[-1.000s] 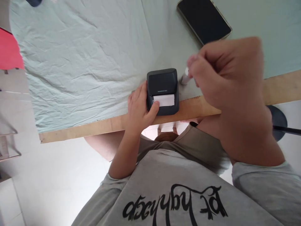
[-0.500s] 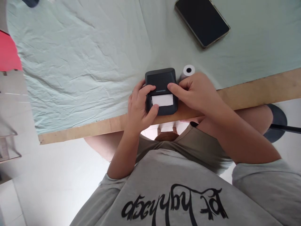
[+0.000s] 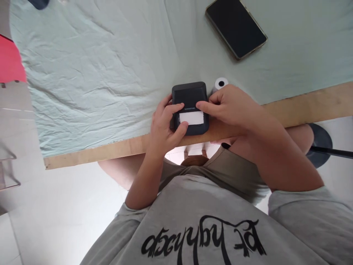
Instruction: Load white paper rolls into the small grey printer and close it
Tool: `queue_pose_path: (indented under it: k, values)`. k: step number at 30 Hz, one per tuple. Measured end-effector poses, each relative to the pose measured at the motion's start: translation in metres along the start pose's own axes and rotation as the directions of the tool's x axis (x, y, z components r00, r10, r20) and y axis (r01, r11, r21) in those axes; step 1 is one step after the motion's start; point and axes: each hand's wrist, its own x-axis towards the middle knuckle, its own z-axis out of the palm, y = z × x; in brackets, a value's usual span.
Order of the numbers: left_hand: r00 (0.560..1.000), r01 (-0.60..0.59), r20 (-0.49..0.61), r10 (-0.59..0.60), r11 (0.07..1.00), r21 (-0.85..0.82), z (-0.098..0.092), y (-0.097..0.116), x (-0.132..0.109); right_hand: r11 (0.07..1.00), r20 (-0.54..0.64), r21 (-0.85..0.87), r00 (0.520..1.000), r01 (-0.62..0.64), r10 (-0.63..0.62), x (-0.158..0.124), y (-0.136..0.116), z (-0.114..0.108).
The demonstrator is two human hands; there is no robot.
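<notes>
Fingers of the left hand (image 3: 164, 127) curled round the printer (image 3: 189, 96), thumb under its paper strip (image 3: 191, 117). The right hand (image 3: 234, 108) clasped the printer's other flank, forefinger pressed on its top. The printer sat at the table edge (image 3: 96, 152), with a paper roll (image 3: 221, 83) just beside it, a phone (image 3: 235, 27) well beyond, and bare cloth (image 3: 96, 73) to its left.

one printer (image 3: 190, 96), one roll (image 3: 221, 83), one phone (image 3: 236, 28)
</notes>
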Motion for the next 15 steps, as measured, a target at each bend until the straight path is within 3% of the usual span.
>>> queue_pose_path:
  k: [3, 8, 15]
  values:
    - [0.999, 0.032, 0.005, -0.033, 0.999, 0.026, 0.001, 0.000, -0.002, 0.996, -0.011, -0.028, 0.996, -0.084, 0.084, -0.003, -0.003, 0.007]
    - [0.995, 0.099, 0.017, -0.099, 0.995, -0.009, 0.002, -0.004, -0.004, 0.998, -0.125, -0.069, 0.992, -0.010, 0.001, -0.009, -0.001, 0.017]
    - [0.998, 0.056, -0.034, -0.057, 0.998, -0.025, 0.006, -0.011, -0.003, 0.984, -0.013, -0.157, 0.997, -0.080, 0.079, -0.012, -0.007, 0.009]
